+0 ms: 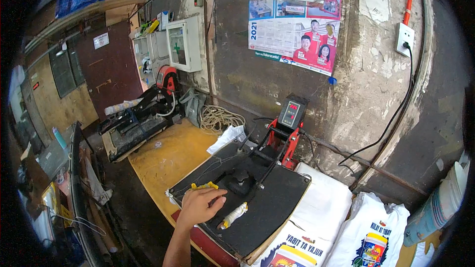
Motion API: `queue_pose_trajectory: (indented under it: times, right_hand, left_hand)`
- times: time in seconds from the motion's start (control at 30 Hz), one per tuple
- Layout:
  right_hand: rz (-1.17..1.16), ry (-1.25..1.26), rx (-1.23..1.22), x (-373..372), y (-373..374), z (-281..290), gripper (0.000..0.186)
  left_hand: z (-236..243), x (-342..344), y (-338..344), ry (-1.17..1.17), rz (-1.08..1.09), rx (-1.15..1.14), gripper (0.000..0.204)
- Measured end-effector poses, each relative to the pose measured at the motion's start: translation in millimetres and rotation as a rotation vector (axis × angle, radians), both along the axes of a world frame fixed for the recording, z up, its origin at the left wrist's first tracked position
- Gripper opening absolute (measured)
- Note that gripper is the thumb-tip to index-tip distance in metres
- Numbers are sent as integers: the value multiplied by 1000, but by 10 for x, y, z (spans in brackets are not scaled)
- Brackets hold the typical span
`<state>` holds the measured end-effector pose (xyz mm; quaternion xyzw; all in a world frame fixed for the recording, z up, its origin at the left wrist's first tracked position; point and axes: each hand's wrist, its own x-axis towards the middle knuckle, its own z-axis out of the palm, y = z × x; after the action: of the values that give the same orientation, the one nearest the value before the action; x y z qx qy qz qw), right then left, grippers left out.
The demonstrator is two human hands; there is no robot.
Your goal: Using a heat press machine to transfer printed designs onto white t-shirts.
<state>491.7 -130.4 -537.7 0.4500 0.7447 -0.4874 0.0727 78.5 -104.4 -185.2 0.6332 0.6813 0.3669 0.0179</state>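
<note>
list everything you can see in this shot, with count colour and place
heat press: 1, black with red frame, closed, centre of the bench
controller box: 1, black, on top of the red frame
second heat press: 1, black and red, far left end of the bench
yellow item: 1, yellow, on the press top beside the hand
press handle: 1, white wrapped grip, on the near side of the press top
printed shirts: a stack, count unclear, white with colour prints, right of the press
rope coil: 1, beige, against the wall
calendar poster: 1, multicolour, on the wall
wall socket: 1, white, upper right
bench: 1, yellowish wood
hand: 1, resting on the press top, fingers open; which hand is unclear
</note>
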Motion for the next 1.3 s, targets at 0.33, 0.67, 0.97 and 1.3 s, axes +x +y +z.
queue_pose_trajectory:
  times: [0.33,0.67,0.97,1.3]
  right_hand:
    - [-194,13,-208,-158,5,281,73]
    - [-212,-40,260,-214,-137,10,19]
    - [-1082,341,892,-1533,-227,2629,11]
    - [-454,20,1401,-3856,-89,3678,22]
  left_hand:
    - [-72,-67,11,61,-92,134,19]
    - [-116,-155,38,135,-202,178,18]
    - [-129,-386,-35,234,-423,64,32]
    - [-1023,-2281,-152,-575,-347,378,27]
